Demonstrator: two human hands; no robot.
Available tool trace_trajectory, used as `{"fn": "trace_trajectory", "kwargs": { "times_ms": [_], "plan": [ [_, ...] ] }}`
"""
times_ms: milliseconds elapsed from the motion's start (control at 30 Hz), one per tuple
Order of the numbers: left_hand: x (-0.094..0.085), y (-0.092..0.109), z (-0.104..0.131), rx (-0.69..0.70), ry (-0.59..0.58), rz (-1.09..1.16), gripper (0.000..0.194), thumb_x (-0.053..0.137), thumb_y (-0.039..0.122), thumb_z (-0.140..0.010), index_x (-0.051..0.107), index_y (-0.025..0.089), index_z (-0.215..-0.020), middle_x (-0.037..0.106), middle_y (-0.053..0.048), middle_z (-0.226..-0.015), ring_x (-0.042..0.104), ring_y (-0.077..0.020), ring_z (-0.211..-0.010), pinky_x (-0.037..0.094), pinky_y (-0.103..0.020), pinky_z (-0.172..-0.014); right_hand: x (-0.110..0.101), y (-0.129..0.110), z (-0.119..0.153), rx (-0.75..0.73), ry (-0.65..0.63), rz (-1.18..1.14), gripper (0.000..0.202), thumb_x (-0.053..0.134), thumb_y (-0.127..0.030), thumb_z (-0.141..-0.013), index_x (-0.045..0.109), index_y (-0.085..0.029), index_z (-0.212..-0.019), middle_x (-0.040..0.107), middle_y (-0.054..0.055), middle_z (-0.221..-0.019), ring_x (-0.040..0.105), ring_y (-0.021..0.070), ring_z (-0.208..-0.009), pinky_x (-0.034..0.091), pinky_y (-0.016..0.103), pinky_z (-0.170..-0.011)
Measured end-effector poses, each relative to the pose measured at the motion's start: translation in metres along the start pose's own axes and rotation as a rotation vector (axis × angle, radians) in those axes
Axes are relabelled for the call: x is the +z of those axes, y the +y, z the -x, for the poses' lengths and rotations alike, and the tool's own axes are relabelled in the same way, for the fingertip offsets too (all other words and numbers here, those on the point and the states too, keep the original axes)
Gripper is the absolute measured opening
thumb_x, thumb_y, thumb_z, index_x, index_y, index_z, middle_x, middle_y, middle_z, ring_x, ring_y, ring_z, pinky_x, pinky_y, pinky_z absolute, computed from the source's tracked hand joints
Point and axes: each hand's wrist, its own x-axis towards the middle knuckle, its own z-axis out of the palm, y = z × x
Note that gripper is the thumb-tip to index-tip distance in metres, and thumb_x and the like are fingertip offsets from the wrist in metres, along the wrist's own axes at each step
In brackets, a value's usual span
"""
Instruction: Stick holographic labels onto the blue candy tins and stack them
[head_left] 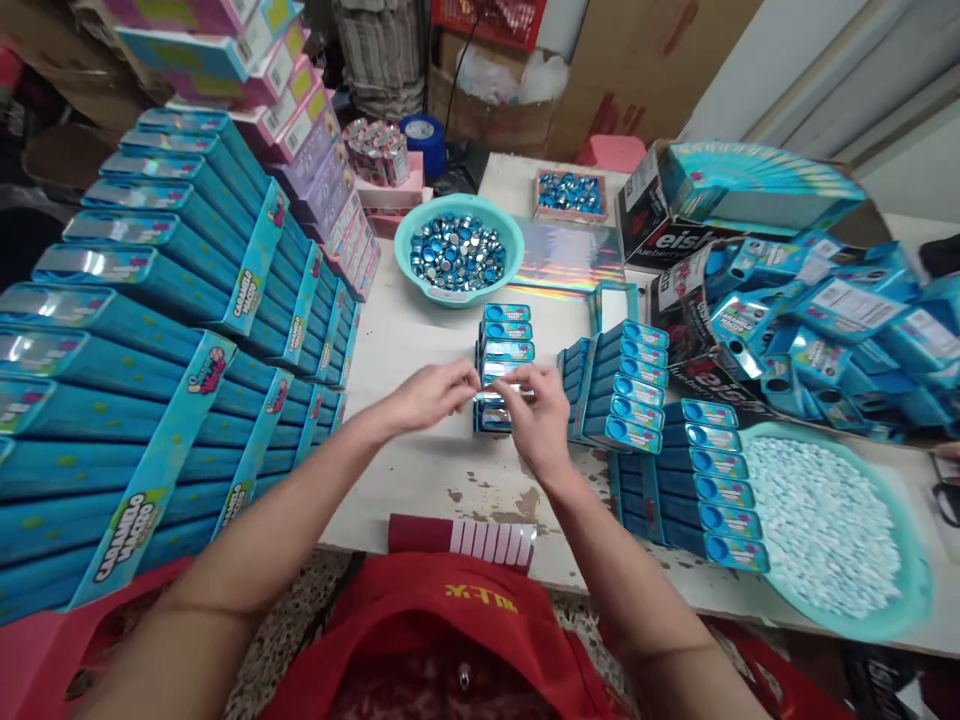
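My left hand (442, 393) and my right hand (538, 408) meet fingertip to fingertip above a short row of blue candy boxes (508, 350). Both are closed in a pinch. Something thin may lie between the fingertips, but it is too small to make out. The hands hide part of the row's nearer boxes. Close to the table's front edge, below the hands, lies a dark red sheet with pale sticker strips (491, 540). To the right of my right hand stands a banded group of similar blue boxes (630, 385).
Tall stacks of banded blue boxes (172, 420) line the left. A turquoise bowl (405, 262) holds blue and silver caps; a small tray (571, 195) holds more. On the right are another boxed group (712, 490), a basin (919, 590) of pale candies, and cartons (686, 300) of loose boxes.
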Motion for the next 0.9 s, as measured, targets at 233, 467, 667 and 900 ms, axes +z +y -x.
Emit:
{"fn": "trace_trajectory", "kwargs": {
  "times_ms": [233, 467, 667, 900],
  "plan": [
    [-0.037, -0.018, -0.093, 0.031, 0.019, 0.067, 0.015, 0.044, 0.014, -0.076, 0.043, 0.018, -0.090, 0.048, 0.005, -0.059, 0.047, -0.0100, -0.057, 0.035, -0.020, -0.053, 0.030, 0.028, -0.093, 0.142, 0.122, 0.186, 0.009, 0.068, -0.025, -0.068, 0.067, -0.017, -0.072, 0.051, 0.008, -0.097, 0.047, 0.0245, -0.100, 0.037, 0.042, -0.092],
    [-0.020, -0.042, -0.118, 0.018, 0.131, 0.170, 0.013, 0.043, 0.009, -0.075, 0.040, 0.019, -0.083, 0.045, 0.007, -0.059, 0.046, -0.0089, -0.055, 0.036, -0.020, -0.054, 0.038, 0.044, -0.104, 0.256, 0.137, 0.183, 0.004, 0.061, -0.016, -0.067, 0.057, -0.017, -0.066, 0.047, 0.004, -0.089, 0.051, 0.0182, -0.083, 0.040, 0.034, -0.086],
    [0.019, -0.069, -0.101, -0.272, 0.377, -0.055, 0.018, 0.042, 0.015, -0.082, 0.050, 0.018, -0.098, 0.058, 0.000, -0.066, 0.055, -0.0151, -0.063, 0.044, -0.028, -0.065, 0.033, 0.050, -0.104, 0.323, 0.109, 0.123, 0.013, 0.061, -0.023, -0.067, 0.052, -0.018, -0.075, 0.050, 0.003, -0.087, 0.051, 0.0177, -0.082, 0.041, 0.032, -0.083],
    [0.040, -0.051, -0.076, -0.173, 0.365, -0.155, 0.063, 0.036, 0.054, -0.086, 0.033, 0.021, -0.139, 0.026, -0.010, -0.150, 0.027, -0.0322, -0.134, 0.029, -0.046, -0.104, 0.032, 0.061, -0.110, 0.207, 0.121, 0.189, 0.018, 0.061, -0.026, -0.068, 0.049, -0.018, -0.079, 0.050, 0.002, -0.083, 0.049, 0.0182, -0.080, 0.041, 0.036, -0.080]
  ]
}}
